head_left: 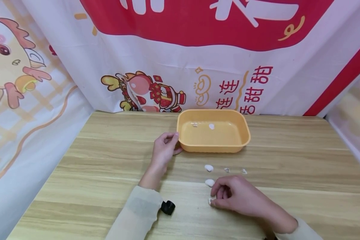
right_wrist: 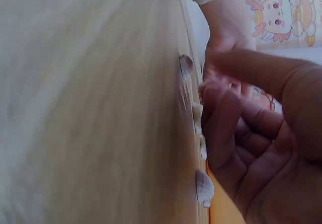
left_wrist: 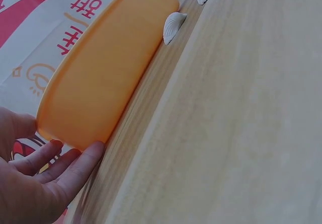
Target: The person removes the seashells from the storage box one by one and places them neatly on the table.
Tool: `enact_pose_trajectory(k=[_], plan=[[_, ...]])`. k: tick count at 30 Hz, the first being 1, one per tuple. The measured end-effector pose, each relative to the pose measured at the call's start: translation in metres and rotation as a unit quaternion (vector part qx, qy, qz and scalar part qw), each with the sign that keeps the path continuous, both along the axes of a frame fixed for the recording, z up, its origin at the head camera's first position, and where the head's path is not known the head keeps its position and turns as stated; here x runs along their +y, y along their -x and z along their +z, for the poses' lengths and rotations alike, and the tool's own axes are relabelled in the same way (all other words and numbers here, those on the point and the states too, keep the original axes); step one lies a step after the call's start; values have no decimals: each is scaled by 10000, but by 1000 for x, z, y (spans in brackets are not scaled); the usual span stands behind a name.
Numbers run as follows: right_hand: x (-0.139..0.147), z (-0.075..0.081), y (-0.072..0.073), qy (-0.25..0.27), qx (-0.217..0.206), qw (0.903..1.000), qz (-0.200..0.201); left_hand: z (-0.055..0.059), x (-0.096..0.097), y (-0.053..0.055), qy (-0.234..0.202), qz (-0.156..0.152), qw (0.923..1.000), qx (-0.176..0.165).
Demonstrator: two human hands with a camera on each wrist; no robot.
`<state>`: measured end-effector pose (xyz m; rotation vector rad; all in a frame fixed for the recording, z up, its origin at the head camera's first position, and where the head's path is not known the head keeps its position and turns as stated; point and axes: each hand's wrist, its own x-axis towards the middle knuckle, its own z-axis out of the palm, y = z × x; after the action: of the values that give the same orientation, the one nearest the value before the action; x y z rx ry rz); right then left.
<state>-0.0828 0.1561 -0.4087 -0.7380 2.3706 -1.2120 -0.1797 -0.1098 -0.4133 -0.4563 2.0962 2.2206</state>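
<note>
In the head view my left hand (head_left: 164, 150) touches the left end of a yellow-orange plastic basin (head_left: 213, 149). In the left wrist view the thumb is at the rim and the fingertips (left_wrist: 95, 148) rest against the outer wall. My right hand (head_left: 240, 196) reaches low over the table, its thumb and bent fingers right at a small seashell (head_left: 210, 201). Close beyond the fingers lies a white seashell (head_left: 209, 182). Behind it is a row with another white shell (head_left: 208, 168) and two smaller shells (head_left: 226, 170). Inside the basin are two pale pieces (head_left: 211, 126).
The wood-grain table (head_left: 108, 160) reaches back to a printed cloth (head_left: 174, 56) hanging behind the basin. More cloth hangs along both sides. A black band or device (head_left: 168, 207) sits at the left sleeve cuff.
</note>
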Motion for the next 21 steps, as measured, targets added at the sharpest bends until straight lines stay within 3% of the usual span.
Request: enact_pose_trajectory(k=[5,11,21], plan=[[4,1,2,395,-126,9991,31,-1,0,0,-19,-8,10000,24],[13,7,5,830,-238,9954,-420,-2,0,-1,-31,-3,10000,23],[17,18,15,1107,102,9918,-628,-1,1,-1,10,23,10000,46]])
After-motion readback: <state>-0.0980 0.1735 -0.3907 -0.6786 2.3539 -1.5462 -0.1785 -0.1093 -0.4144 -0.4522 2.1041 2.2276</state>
